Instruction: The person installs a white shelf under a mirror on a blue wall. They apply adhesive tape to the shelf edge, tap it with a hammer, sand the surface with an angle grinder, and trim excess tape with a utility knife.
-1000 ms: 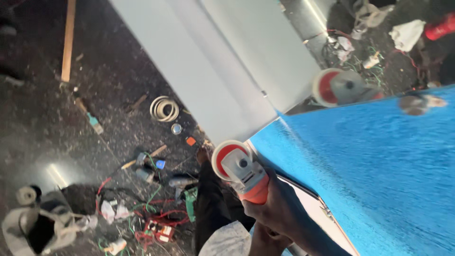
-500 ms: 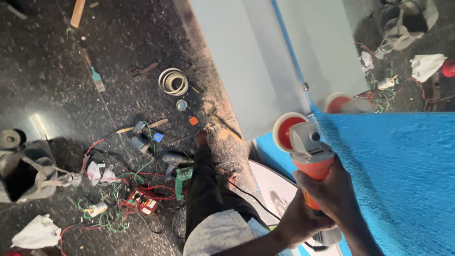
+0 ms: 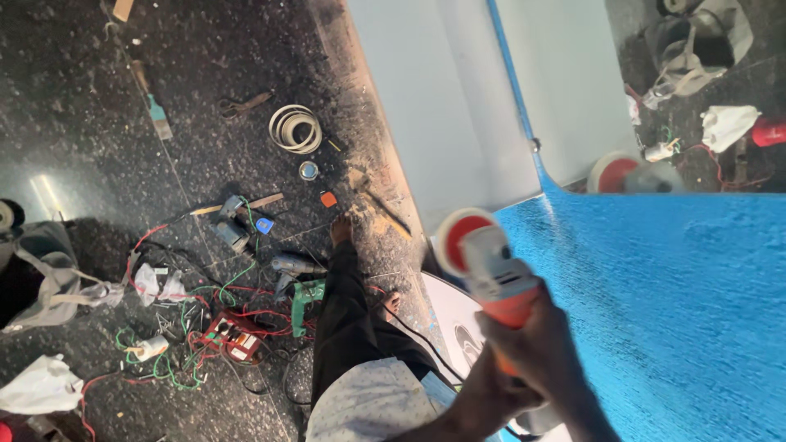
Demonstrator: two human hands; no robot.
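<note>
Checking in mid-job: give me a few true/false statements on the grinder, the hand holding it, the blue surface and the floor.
1. A hand grips the orange grinder. True.
2. The grinder's disc end rests flat on the floor. False: it is held up beside the edge of the blue surface.
3. A white coil lies on the dark floor. True.
4. The blue surface is smooth and glossy. False: it looks rough and textured.
5. Tangled red and green wires lie by the person's bare foot. True.
</note>
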